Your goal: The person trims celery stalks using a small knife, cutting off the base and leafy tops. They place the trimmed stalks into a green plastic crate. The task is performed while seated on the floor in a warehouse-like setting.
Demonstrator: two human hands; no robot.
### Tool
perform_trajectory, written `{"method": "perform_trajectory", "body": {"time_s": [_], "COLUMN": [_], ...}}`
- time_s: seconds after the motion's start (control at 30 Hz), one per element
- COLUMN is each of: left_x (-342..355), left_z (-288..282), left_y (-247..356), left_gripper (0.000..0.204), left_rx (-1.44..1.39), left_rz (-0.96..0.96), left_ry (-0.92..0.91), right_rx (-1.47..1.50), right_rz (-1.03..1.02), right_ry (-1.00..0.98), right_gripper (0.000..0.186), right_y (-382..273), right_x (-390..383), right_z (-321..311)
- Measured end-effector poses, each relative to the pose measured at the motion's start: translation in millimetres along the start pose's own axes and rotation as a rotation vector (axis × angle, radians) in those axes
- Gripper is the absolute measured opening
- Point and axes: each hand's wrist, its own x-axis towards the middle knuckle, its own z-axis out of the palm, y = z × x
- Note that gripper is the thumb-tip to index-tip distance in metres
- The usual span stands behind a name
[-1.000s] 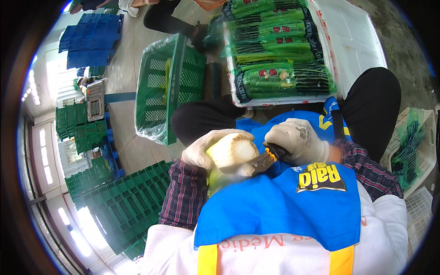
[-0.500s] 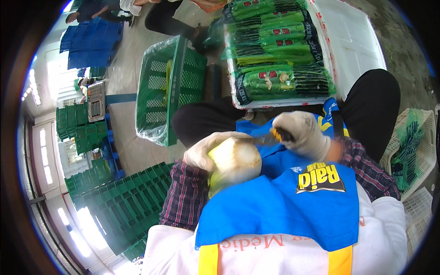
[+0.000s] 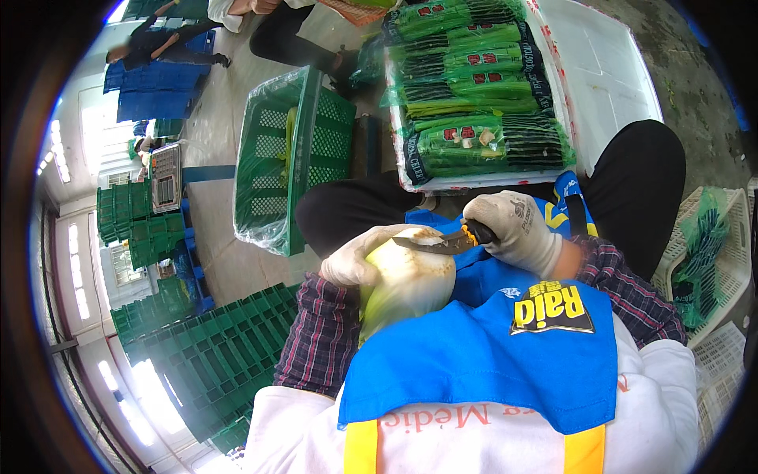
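My left hand [image 3: 357,257], in a pale work glove, is closed round the side of a pale green-white head of celery [image 3: 410,276]. Its browned root end faces up and away from me; the leafy part is hidden behind my apron. My right hand [image 3: 513,225], gloved too, grips the black-and-orange handle of a knife [image 3: 437,243]. The dark blade points left and lies across the root end, seemingly touching it.
Ahead stands a white foam box [image 3: 568,134] of bagged green celery, with a foam lid [image 3: 612,83] beside it. A plastic-lined green crate [image 3: 296,170] is left of it. Stacked green crates [image 3: 221,355] rise at left; a white basket [image 3: 722,265] sits right.
The celery's root end has tipped away from me, and the blade has moved left over it. In the far left background, a person has shifted.
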Motion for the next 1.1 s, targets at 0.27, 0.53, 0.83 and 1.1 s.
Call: {"method": "perform_trajectory", "body": {"time_s": [0.27, 0.53, 0.83, 1.1], "left_x": [-1, -7, 1, 6], "left_z": [1, 3, -10, -13], "left_y": [3, 7, -3, -8], "left_gripper": [0.133, 0.129, 0.128, 0.132], "left_rx": [0.038, 0.045, -0.055, 0.018], "left_rz": [0.0, 0.021, 0.007, 0.022], "left_ry": [-0.027, -0.016, -0.019, 0.005], "right_rx": [0.002, -0.064, -0.062, -0.262], "right_rz": [0.011, 0.351, -0.171, 0.046], "right_ry": [-0.029, -0.029, -0.012, -0.027], "right_gripper": [0.031, 0.033, 0.026, 0.02], "right_y": [-10, 13, -25, -7], "right_x": [-2, -7, 12, 3], "right_z": [2, -7, -17, -15]}}
